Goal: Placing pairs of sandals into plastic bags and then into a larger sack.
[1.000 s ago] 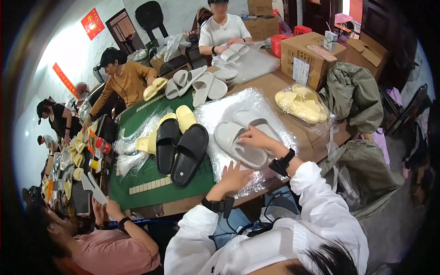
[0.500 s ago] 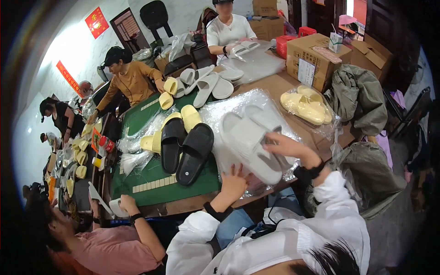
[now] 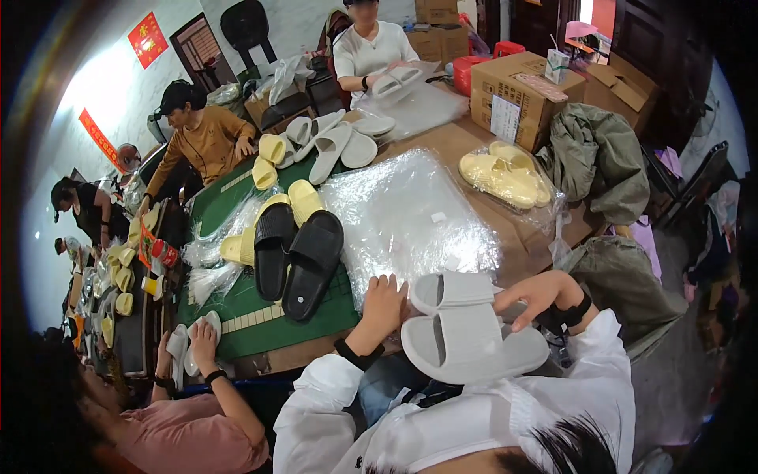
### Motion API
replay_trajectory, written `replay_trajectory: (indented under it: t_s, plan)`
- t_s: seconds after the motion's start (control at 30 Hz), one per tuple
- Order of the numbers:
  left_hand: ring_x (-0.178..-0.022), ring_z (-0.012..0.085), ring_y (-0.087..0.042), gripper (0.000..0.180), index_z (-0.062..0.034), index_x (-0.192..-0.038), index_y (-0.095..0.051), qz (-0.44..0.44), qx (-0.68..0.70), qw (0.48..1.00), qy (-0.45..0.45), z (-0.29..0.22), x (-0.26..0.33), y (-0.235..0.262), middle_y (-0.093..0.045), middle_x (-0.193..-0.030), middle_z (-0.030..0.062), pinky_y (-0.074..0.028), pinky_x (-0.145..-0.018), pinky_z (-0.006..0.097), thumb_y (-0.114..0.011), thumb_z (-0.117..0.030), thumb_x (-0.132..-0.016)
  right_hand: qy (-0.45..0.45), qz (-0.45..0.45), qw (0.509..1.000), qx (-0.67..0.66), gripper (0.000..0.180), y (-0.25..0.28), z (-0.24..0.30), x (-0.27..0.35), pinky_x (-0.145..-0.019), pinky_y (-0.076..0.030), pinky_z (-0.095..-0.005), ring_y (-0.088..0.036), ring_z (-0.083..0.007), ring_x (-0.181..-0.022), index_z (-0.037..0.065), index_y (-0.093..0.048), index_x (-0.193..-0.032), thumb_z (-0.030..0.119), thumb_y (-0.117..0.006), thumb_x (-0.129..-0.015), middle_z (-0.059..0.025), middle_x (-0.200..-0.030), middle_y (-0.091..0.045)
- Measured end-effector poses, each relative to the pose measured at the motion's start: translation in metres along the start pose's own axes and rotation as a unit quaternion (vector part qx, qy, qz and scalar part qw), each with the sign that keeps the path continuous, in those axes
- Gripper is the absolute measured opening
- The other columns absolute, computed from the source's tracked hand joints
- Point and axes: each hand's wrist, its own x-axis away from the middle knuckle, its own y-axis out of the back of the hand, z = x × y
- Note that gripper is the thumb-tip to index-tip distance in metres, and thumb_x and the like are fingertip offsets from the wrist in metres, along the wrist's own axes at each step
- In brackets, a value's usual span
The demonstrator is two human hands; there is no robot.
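Observation:
A pair of light grey slippers is held near the table's front edge, over my lap. My right hand grips them from the right, its thumb across the near slipper. My left hand has its fingers bent at the near edge of a stack of clear plastic bags; what its fingertips pinch, if anything, is hidden. Left of the stack lies a pair of black slippers, partly over yellow slippers. Beyond the bags to the right rests a yellow pair in clear plastic.
Grey and white slippers lie at the table's far side. A cardboard box and dark green sacks stand at the right. Co-workers sit at the far side and left; one in pink handles slippers close to my left arm.
The grey slippers have come off the plastic bag stack toward my body in my right hand, turning sideways. My left hand's fingers, spread before, are now bent. The co-worker in pink has lowered their slippers.

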Motion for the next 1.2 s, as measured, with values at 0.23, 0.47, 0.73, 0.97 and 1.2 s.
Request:
replay_trajectory:
  t_s: [0.23, 0.47, 0.73, 0.97, 1.2]
  plan:
    - [-0.112, 0.0313, -0.047, 0.03, -0.0164, -0.11, -0.061, -0.173, -0.003, 0.982, 0.072, 0.003, -0.009, -0.014, -0.059, -0.113, 0.0068, -0.03, -0.096, 0.051, -0.055, -0.02, -0.081, 0.013, 0.011, 1.0, -0.017, 0.047, -0.002, 0.008, -0.01, -0.1, -0.029, -0.0328, -0.042, -0.0226, -0.116, -0.008, -0.048, -0.12, 0.018, -0.064, -0.084, -0.0158, -0.124, -0.049]
    - [-0.122, 0.0356, -0.038, 0.038, -0.0188, -0.124, -0.052, -0.237, 0.105, 0.941, 0.217, -0.003, -0.024, 0.004, -0.05, -0.127, 0.0076, -0.026, -0.099, 0.056, -0.054, -0.02, -0.086, -0.128, -0.198, 0.964, 0.123, 0.033, -0.009, -0.006, -0.017, -0.077, -0.043, -0.0281, -0.054, -0.0146, -0.084, 0.001, -0.058, -0.107, 0.027, -0.058, -0.087, -0.0077, -0.092, -0.06]
    - [-0.124, 0.0396, -0.033, 0.037, -0.0189, -0.127, -0.05, -0.277, 0.351, 0.87, 0.21, 0.002, -0.021, 0.0, -0.043, -0.134, 0.0109, -0.025, -0.101, 0.053, -0.05, -0.018, -0.09, -0.157, -0.362, 0.914, 0.093, 0.027, -0.021, -0.005, -0.028, -0.071, -0.044, -0.0325, -0.055, -0.0215, -0.079, 0.002, -0.059, -0.098, 0.026, -0.058, -0.085, -0.0127, -0.086, -0.058]
    - [-0.127, 0.042, -0.028, 0.038, -0.0225, -0.129, -0.049, -0.207, 0.229, 0.932, 0.192, -0.039, -0.027, 0.028, -0.037, -0.138, 0.0126, -0.021, -0.099, 0.062, -0.046, -0.022, -0.091, -0.187, -0.486, 0.763, 0.383, 0.028, -0.046, -0.014, -0.061, -0.074, -0.038, -0.0443, -0.052, -0.0323, -0.089, 0.006, -0.061, -0.087, 0.033, -0.058, -0.079, -0.0128, -0.085, -0.058]
    - [-0.13, 0.0457, -0.021, 0.043, -0.0284, -0.13, -0.048, -0.15, 0.261, 0.946, 0.123, -0.046, -0.022, 0.031, -0.028, -0.144, 0.0125, -0.016, -0.098, 0.067, -0.048, -0.016, -0.089, -0.184, -0.471, 0.767, 0.396, 0.031, -0.025, -0.033, -0.088, -0.073, -0.041, -0.0441, -0.051, -0.0314, -0.092, 0.005, -0.06, -0.094, 0.033, -0.059, -0.08, -0.0142, -0.086, -0.059]
